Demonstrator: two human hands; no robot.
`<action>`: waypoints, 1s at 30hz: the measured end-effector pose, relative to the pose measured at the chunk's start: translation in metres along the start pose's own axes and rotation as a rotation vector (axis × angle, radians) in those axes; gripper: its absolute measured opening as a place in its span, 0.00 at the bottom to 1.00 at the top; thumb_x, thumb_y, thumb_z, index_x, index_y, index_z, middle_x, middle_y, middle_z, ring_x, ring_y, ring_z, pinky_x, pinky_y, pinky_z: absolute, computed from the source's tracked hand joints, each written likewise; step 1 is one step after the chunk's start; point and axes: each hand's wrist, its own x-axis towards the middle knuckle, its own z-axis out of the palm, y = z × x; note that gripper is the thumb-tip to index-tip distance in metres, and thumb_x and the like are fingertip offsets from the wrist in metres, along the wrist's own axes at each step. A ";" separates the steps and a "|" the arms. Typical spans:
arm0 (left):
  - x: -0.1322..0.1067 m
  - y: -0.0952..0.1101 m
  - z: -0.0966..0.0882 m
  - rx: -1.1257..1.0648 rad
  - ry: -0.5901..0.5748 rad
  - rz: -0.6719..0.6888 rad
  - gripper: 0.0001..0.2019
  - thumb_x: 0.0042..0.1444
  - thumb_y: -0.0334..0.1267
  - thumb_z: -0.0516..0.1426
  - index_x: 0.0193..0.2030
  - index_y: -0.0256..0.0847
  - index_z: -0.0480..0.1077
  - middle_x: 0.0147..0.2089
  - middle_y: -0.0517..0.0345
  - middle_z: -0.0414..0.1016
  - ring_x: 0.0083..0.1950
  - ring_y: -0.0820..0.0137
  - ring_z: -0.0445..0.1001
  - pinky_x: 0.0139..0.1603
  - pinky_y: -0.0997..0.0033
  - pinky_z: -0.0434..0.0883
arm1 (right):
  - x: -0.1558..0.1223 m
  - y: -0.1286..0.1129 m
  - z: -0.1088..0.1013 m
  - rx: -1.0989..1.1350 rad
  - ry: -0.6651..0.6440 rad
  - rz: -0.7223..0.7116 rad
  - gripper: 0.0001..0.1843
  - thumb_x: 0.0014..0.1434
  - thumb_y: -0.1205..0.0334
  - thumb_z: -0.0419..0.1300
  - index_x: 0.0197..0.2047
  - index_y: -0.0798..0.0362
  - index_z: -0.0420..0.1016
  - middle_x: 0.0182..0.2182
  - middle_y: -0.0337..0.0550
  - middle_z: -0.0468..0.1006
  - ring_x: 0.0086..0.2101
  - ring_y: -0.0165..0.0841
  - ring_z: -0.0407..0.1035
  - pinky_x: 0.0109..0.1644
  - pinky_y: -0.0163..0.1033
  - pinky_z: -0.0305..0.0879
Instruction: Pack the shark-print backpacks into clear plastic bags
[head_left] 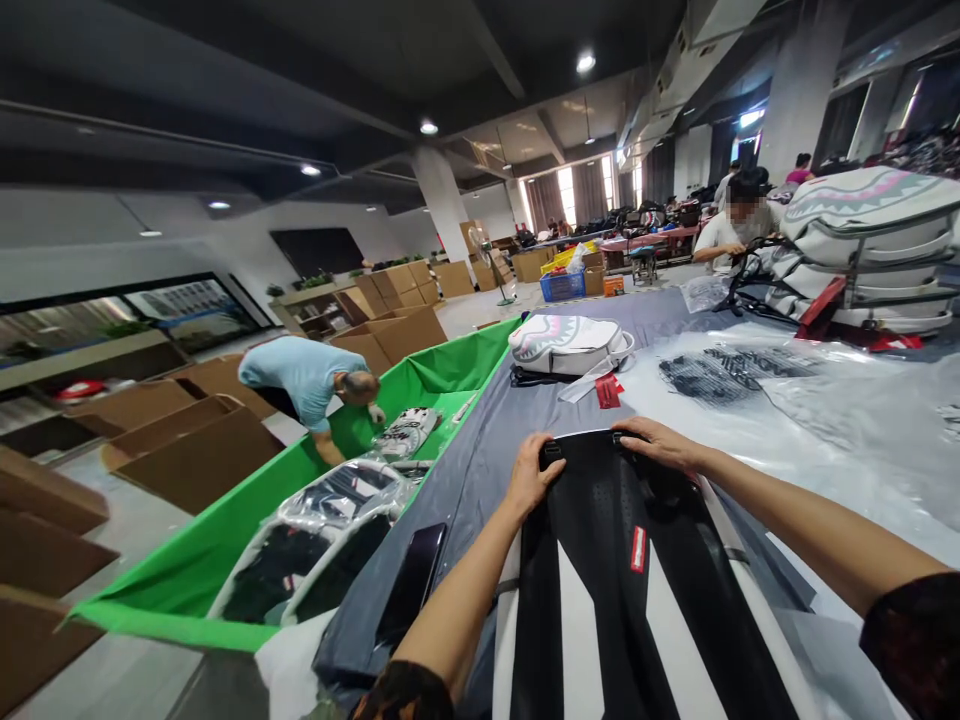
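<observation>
A black-and-white backpack (pixel 619 600) lies in front of me on the grey-covered table, with a small red-and-white label on its black panel. My left hand (pixel 534 475) grips its far left corner, thumb bent over the top near a black buckle. At the far right corner my right hand (pixel 660 443) is closed over the edge, its fingertips near another black fitting. Just beyond lies a white backpack with a shark-mouth print (pixel 570 345), a red tag (pixel 608 391) hanging from it. The backpack's near end runs out of the picture.
Clear plastic bags (pixel 862 400) spread to the right, below a stack of white backpacks (pixel 870 250). A dark phone (pixel 414 580) lies by my left forearm. On the left, a green bin (pixel 187 560) holds bagged backpacks; a person in light blue (pixel 300 375) leans into it. Another person sits beyond the table.
</observation>
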 end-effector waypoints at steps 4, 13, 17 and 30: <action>-0.014 -0.007 0.000 0.055 0.079 0.041 0.14 0.55 0.33 0.64 0.49 0.40 0.73 0.52 0.50 0.74 0.57 0.57 0.71 0.62 0.52 0.68 | 0.002 -0.004 -0.005 0.083 -0.075 -0.019 0.37 0.64 0.34 0.52 0.62 0.55 0.73 0.57 0.54 0.76 0.57 0.45 0.69 0.65 0.54 0.62; -0.015 -0.026 -0.002 0.069 0.085 0.059 0.15 0.56 0.42 0.63 0.51 0.46 0.73 0.49 0.55 0.75 0.54 0.58 0.71 0.58 0.55 0.68 | -0.004 0.003 0.004 0.221 -0.073 0.030 0.35 0.63 0.36 0.57 0.64 0.52 0.71 0.59 0.51 0.74 0.58 0.44 0.67 0.67 0.52 0.61; -0.018 -0.023 0.000 0.077 0.109 0.045 0.15 0.56 0.43 0.63 0.51 0.47 0.73 0.49 0.56 0.75 0.53 0.58 0.71 0.58 0.55 0.68 | -0.007 -0.002 0.000 0.293 -0.094 0.066 0.32 0.64 0.39 0.59 0.62 0.52 0.71 0.58 0.49 0.75 0.57 0.43 0.69 0.64 0.51 0.63; -0.019 -0.026 -0.002 0.104 0.131 0.076 0.17 0.58 0.49 0.61 0.52 0.48 0.74 0.49 0.55 0.75 0.52 0.57 0.69 0.56 0.56 0.69 | -0.007 -0.015 -0.003 0.327 -0.059 0.099 0.28 0.63 0.44 0.61 0.60 0.52 0.71 0.56 0.48 0.75 0.56 0.41 0.69 0.63 0.49 0.63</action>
